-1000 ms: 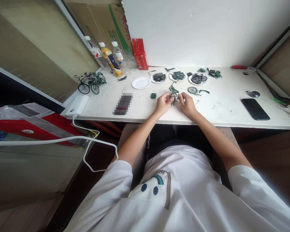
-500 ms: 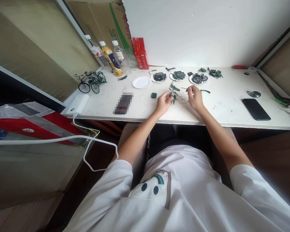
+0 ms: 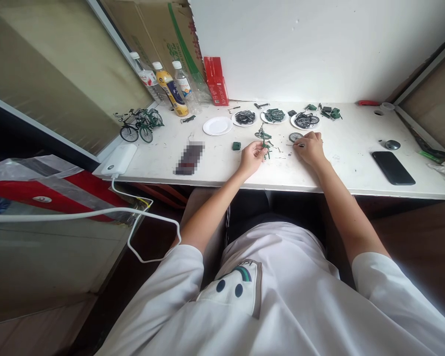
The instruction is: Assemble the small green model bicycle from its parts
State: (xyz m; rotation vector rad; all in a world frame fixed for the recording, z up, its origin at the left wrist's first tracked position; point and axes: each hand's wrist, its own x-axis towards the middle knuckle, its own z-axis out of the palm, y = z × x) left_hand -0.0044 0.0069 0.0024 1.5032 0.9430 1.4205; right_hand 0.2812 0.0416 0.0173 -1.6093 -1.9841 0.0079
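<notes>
My left hand (image 3: 250, 157) is closed on a small green model bicycle frame (image 3: 263, 139), holding it upright just above the white table (image 3: 341, 170). Off to the right, my right hand (image 3: 311, 148) rests on the table with its fingers pinched on a thin metal piece (image 3: 295, 145) that I cannot name. A small loose wheel (image 3: 295, 136) lies just beyond that hand. A little green block (image 3: 236, 146) sits left of my left hand.
Three small paper plates (image 3: 304, 120) with bicycle parts and one bare plate (image 3: 217, 126) line the back. Finished model bicycles (image 3: 138, 126), bottles (image 3: 169, 89), a red box (image 3: 215, 81), a white power bank (image 3: 118, 160), a black phone (image 3: 393, 167) and a round dark object (image 3: 392, 144) also stand there.
My right hand left the green frame and moved right to the table beside the loose wheel, closing on a thin piece. My left hand kept the frame almost still.
</notes>
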